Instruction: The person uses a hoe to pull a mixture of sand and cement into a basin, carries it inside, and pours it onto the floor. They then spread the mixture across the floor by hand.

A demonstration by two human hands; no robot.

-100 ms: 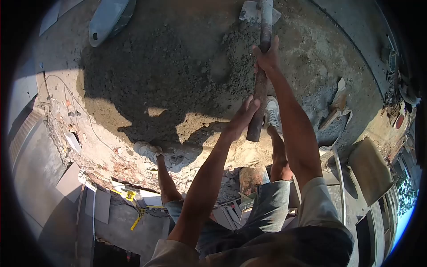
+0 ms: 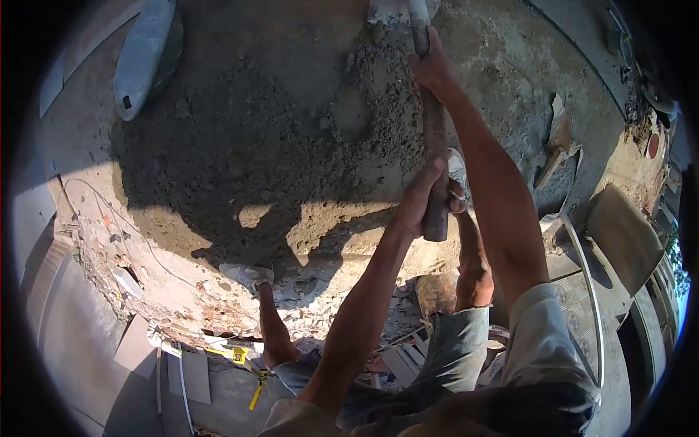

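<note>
A shovel runs away from me over the ground, its brown wooden handle (image 2: 435, 120) pointing at my feet. Its pale metal blade (image 2: 389, 10) shows only partly, cut off by the top edge. Around the lower end of the handle my left hand (image 2: 422, 195) is closed, fingertips showing on the far side. Higher up, near the metal socket, my right hand (image 2: 435, 69) grips the shaft. Left of the blade lies a broad spread of dark, wet mortar mix (image 2: 255, 131), partly in shadow.
A grey elongated tub-like object (image 2: 145, 58) lies at the upper left. Broken debris (image 2: 559, 138) sits to the right. Near my feet are rubble (image 2: 320, 291), a thin cable (image 2: 156, 255), a yellow tape measure (image 2: 239, 355) and a curved pale pipe (image 2: 591, 306).
The shovel's blade end has shifted up and left in view, while its butt end moved slightly right. My left hand now wraps the handle more fully. The camera view has shifted too.
</note>
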